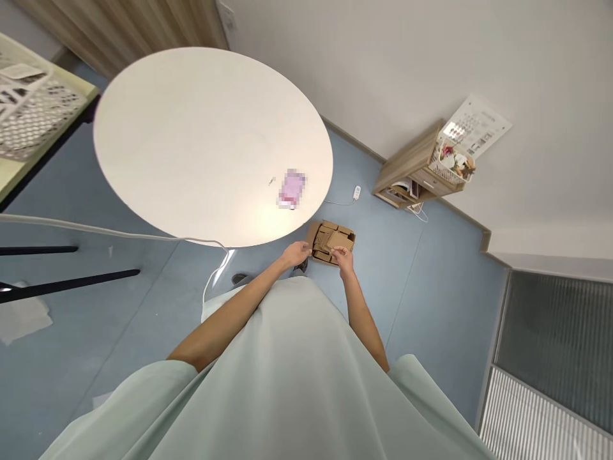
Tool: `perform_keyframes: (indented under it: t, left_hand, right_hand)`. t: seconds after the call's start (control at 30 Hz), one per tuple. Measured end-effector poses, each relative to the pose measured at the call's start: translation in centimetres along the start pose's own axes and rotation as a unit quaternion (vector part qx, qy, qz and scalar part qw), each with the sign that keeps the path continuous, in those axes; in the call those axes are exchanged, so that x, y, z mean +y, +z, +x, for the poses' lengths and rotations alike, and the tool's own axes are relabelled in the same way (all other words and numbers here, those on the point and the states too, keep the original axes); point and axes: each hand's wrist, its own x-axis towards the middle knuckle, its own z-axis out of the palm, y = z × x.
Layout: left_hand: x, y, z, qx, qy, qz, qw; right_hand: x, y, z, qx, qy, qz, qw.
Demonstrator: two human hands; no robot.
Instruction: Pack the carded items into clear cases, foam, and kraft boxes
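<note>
A brown cardboard box (352, 239) sits low, at floor level, past the round table's near edge. Folded pieces of cardboard (330, 237) fill it. At its left edge is my left hand (294, 254), the fingers curled in a pinch against the cardboard; exactly what they grip is small and partly hidden. My right hand (343, 260) is at the box's near right side, its thumb and fingers closed on the edge of a cardboard piece. A shoe (301, 267) shows just below my left hand.
The round white table (205, 140) carries a blurred pink-purple item (292, 190) and a small item beside it. A white cable (110, 231) crosses at left. A wooden cabinet (412, 169) stands by the wall with a white basket (453, 166). Black legs (71, 284) jut in at left.
</note>
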Motion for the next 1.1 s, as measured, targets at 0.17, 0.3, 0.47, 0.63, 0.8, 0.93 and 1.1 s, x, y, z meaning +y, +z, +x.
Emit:
perform_keyframes:
  t: [0.17,0.3,0.47,0.63,0.8,0.93,1.1]
  left_hand:
    - [-5.0,-4.6,-3.6,0.057,0.010,-0.059,0.997]
    - [-9.2,-8.5,-6.9,0.114,0.007,-0.102,0.988]
    - [-14.6,-12.8,-11.5,0.178,-0.006,-0.159,0.971]
    - [-19.2,-16.0,-14.9,0.242,-0.019,-0.230,0.943]
    - [-23.0,-19.1,-16.9,0.288,-0.023,-0.285,0.914]
    - [-25.8,-22.3,-18.1,0.317,-0.025,-0.318,0.893]
    - [-29.8,-27.7,-19.3,0.357,-0.039,-0.346,0.867]
  right_hand:
    - [-1.0,6.7,-3.6,-0.047,-0.051,-0.019,0.997]
    - [-1.5,12.4,-6.7,-0.098,-0.095,-0.034,0.990]
    - [-2.1,19.8,-10.6,-0.148,-0.129,-0.060,0.979]
    - [-3.3,27.1,-13.9,-0.192,-0.135,-0.119,0.965]
    - [-5.2,33.8,-16.1,-0.235,-0.142,-0.152,0.950]
    - [-6.6,39.0,-16.9,-0.272,-0.164,-0.179,0.931]
    - [-8.2,46.5,-17.0,-0.303,-0.162,-0.183,0.921]
